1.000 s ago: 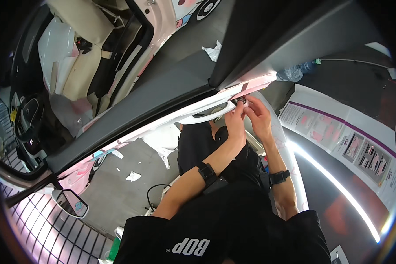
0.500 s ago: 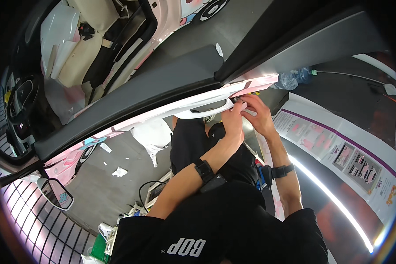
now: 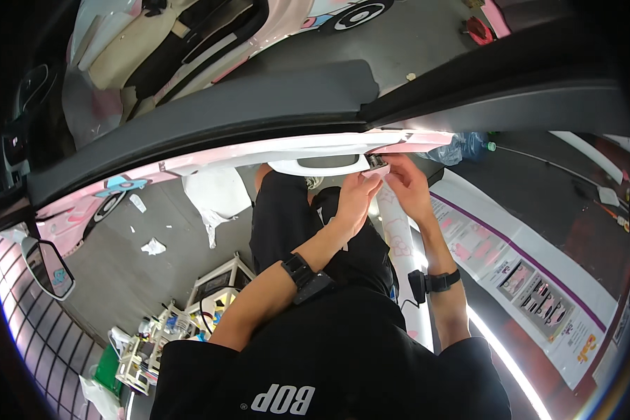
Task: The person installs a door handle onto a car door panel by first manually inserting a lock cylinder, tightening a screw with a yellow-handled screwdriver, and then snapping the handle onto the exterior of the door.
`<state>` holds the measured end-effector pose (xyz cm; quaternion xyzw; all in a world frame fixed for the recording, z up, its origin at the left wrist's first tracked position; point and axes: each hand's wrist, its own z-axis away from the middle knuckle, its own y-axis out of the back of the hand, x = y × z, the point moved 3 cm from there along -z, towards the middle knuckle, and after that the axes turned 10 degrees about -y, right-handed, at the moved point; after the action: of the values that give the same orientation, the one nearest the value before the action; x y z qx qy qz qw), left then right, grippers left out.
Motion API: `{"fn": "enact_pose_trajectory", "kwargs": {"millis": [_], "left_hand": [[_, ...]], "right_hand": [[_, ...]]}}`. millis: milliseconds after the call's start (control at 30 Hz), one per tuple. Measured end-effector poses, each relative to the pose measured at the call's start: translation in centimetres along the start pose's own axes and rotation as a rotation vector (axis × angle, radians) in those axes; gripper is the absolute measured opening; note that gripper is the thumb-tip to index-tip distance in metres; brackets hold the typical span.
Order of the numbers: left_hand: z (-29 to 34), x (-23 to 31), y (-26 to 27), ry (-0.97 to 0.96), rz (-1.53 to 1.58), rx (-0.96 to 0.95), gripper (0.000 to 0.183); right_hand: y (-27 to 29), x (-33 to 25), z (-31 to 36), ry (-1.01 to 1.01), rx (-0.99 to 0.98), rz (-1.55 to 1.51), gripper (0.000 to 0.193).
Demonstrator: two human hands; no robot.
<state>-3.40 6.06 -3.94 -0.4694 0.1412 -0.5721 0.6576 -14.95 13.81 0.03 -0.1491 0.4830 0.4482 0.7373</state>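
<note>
A white door handle [image 3: 322,164] sits on a pink and white wrapped car door [image 3: 210,155] in front of me. Both hands meet at the handle's right end, by a small dark end piece [image 3: 376,164]. My left hand [image 3: 357,199] pinches the top of a pale pink film strip [image 3: 399,234] that hangs down from there. My right hand [image 3: 404,183] has its fingertips closed on the same film edge, right against the end piece. A black band is on my left wrist, a black watch on my right.
The dark window sill [image 3: 224,112] runs above the handle. A side mirror [image 3: 45,266] is at the left. White backing paper [image 3: 217,196] hangs off the door. A tool cart [image 3: 182,329] stands below left. A plastic bottle [image 3: 462,147] and a printed sheet [image 3: 525,273] lie at the right.
My head has moved, so the door now runs more level across the view. Both hands have stayed at the handle's right end, working the film edge.
</note>
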Motion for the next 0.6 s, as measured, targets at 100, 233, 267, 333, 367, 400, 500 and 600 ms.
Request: {"fn": "enact_pose_trajectory", "kwargs": {"millis": [100, 233, 267, 333, 367, 400, 500, 600], "left_hand": [[0.4, 0.5, -0.3, -0.007, -0.072, 0.018, 0.047], [0.7, 1.0, -0.2, 0.006, -0.151, -0.034, 0.046], [0.6, 0.9, 0.0, -0.012, -0.141, -0.040, 0.045], [0.4, 0.7, 0.3, -0.042, -0.121, -0.056, 0.043], [0.3, 0.6, 0.5, -0.041, -0.118, -0.046, 0.042], [0.2, 0.5, 0.7, -0.040, -0.117, -0.037, 0.042], [0.3, 1.2, 0.7, -0.020, -0.127, -0.048, 0.039], [0.1, 1.4, 1.3, 0.051, -0.161, -0.070, 0.038]], "right_hand": [[-0.5, -1.3, -0.3, -0.190, 0.105, 0.059, 0.029], [-1.5, -1.5, -0.4, -0.240, 0.221, 0.008, 0.024], [-1.9, -1.6, -0.3, -0.244, 0.245, -0.009, 0.022], [-2.2, -1.9, 0.0, -0.268, 0.287, -0.031, 0.020], [-2.3, -2.1, 0.1, -0.287, 0.305, -0.036, 0.020], [-2.4, -2.1, 0.1, -0.307, 0.323, -0.041, 0.020], [-2.4, -1.8, 0.0, -0.347, 0.357, -0.119, 0.019], [-2.4, -2.1, 0.1, -0.341, 0.375, -0.159, 0.018]]}}
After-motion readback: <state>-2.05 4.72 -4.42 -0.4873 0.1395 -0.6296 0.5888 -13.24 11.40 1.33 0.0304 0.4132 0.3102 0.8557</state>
